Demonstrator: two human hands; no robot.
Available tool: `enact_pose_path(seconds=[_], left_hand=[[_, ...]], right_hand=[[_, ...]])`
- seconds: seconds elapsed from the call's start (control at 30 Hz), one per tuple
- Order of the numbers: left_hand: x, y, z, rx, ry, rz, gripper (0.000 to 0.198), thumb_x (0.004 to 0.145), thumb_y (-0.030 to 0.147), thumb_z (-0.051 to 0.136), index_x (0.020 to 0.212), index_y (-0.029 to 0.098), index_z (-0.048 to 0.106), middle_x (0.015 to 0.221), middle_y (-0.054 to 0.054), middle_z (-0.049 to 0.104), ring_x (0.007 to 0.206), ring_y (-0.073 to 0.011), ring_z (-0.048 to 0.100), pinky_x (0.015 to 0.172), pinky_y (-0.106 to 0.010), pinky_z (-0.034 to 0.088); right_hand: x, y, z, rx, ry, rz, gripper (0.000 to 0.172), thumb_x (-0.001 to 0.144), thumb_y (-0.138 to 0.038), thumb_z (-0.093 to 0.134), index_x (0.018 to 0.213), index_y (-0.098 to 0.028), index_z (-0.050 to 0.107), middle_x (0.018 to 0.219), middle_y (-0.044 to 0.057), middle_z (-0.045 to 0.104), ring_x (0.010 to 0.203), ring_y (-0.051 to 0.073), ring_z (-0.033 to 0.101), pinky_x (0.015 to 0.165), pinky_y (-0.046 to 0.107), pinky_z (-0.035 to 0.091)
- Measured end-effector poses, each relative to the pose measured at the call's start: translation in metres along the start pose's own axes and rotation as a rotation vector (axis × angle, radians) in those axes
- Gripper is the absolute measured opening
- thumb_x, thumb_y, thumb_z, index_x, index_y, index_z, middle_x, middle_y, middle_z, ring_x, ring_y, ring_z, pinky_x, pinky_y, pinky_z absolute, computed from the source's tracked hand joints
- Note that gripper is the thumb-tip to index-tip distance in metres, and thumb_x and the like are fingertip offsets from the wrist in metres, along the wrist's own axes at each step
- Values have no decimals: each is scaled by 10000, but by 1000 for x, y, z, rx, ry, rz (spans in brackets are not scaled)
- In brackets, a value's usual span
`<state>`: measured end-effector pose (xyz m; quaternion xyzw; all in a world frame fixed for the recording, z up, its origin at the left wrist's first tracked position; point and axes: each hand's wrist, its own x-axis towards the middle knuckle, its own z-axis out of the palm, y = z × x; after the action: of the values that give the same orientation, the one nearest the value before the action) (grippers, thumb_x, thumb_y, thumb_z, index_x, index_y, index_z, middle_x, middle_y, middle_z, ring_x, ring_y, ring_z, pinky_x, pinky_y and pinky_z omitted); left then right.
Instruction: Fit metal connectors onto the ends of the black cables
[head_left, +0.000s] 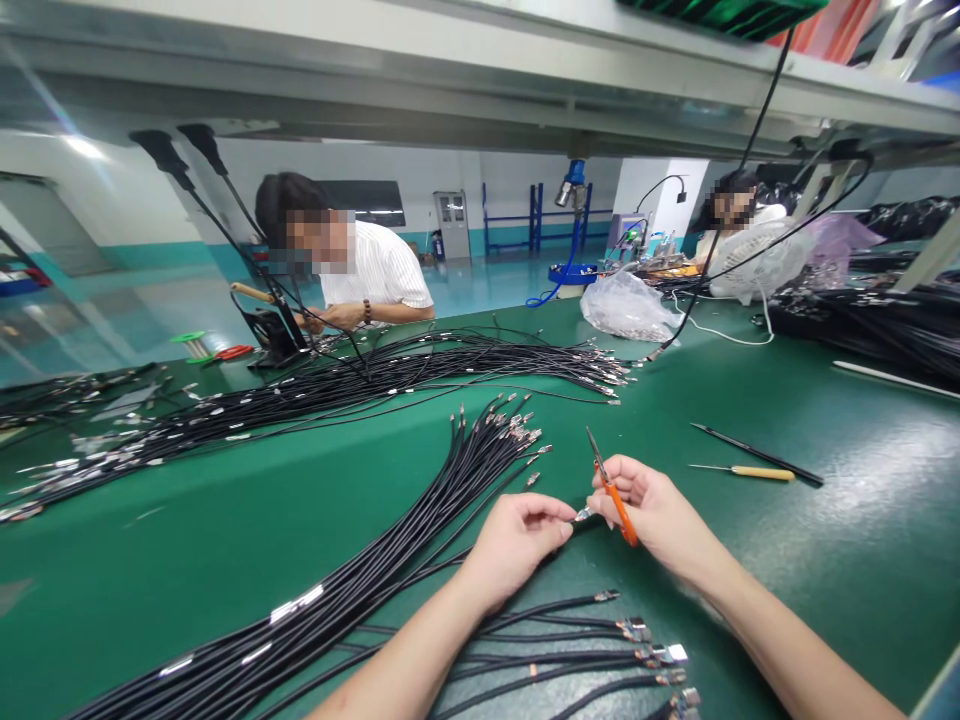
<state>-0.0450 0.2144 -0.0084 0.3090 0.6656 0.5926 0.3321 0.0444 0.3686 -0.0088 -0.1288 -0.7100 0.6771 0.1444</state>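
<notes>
My left hand [517, 545] is closed in a pinch on the end of a black cable, whose small metal terminal [584, 514] sticks out between my two hands. My right hand [651, 508] is closed on orange-handled snips [611, 490], blades pointing up and away, and its fingers touch the terminal. A thick bundle of black cables [420, 530] with metal ends runs from the lower left up to the middle of the green table [225, 520], just left of my hands. Several more cables with terminals [600, 650] lie under my forearms.
A long spread of black cables [337, 385] crosses the table farther back. A wooden-handled pick [750, 472] and a thin black tool [757, 455] lie to the right. A clear plastic bag [626, 305] sits behind. One person [360, 270] works opposite, another person [739, 225] at far right.
</notes>
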Motion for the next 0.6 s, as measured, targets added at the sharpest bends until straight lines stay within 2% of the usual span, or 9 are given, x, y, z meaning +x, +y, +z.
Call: enact_pose_path(seconds=[0.13, 0.17, 0.23, 0.3, 0.37, 0.43, 0.53, 0.6], left_hand=[[-10, 4, 7, 639, 96, 220, 207, 751, 132, 530, 847, 193, 702, 819, -50, 616, 786, -170, 535, 734, -284, 405], [-13, 6, 9, 777, 93, 228, 214, 768, 142, 519, 854, 207, 703, 813, -52, 621, 800, -184, 536, 738, -297, 403], [-20, 10, 13, 967, 37, 197, 185, 778, 176, 531, 826, 207, 706, 777, -58, 638, 788, -202, 541, 711, -304, 403], [-25, 14, 17, 1048, -52, 169, 140, 763, 218, 574, 776, 198, 712, 736, -58, 649, 760, -203, 549, 684, -293, 399], [-29, 17, 21, 1072, -120, 152, 118, 744, 254, 611, 756, 202, 716, 710, -50, 650, 734, -193, 556, 654, -274, 388], [-32, 18, 25, 1089, -184, 131, 112, 732, 264, 629, 748, 201, 720, 698, -44, 643, 691, -175, 553, 606, -260, 366], [-37, 18, 29, 1152, -282, 117, 102, 720, 212, 628, 741, 175, 720, 702, -45, 626, 634, -149, 535, 522, -256, 310], [-39, 17, 28, 1174, -337, 154, 95, 700, 213, 639, 722, 161, 715, 711, -47, 608, 647, -148, 529, 502, -257, 289]], right_hand=[[1, 4, -9, -74, -109, 50, 219, 659, -221, 651, 751, -188, 455, 613, -67, 505, 512, 72, 444, 507, 201, 339], [2, 6, -11, -103, -118, 53, 216, 670, -247, 646, 753, -189, 455, 620, -59, 516, 517, 79, 454, 510, 205, 347], [4, 12, -17, -200, -55, 19, 199, 696, -298, 622, 759, -194, 465, 641, -39, 542, 550, 103, 491, 538, 222, 375], [7, 19, -25, -408, 82, -24, 155, 734, -322, 576, 774, -197, 496, 687, -7, 581, 621, 140, 540, 598, 250, 404], [10, 24, -33, -719, 230, -21, 117, 765, -290, 536, 826, -190, 542, 785, 38, 617, 714, 184, 576, 660, 284, 415], [11, 26, -41, -1012, 344, 26, 174, 787, -232, 501, 932, -170, 573, 902, 82, 618, 792, 224, 591, 691, 309, 416], [10, 25, -48, -1252, 438, 61, 261, 811, -160, 447, 1035, -152, 581, 1001, 99, 590, 829, 237, 597, 703, 314, 415], [9, 24, -50, -1322, 453, 62, 259, 819, -145, 428, 1004, -167, 608, 983, 83, 590, 787, 220, 602, 681, 305, 413]])
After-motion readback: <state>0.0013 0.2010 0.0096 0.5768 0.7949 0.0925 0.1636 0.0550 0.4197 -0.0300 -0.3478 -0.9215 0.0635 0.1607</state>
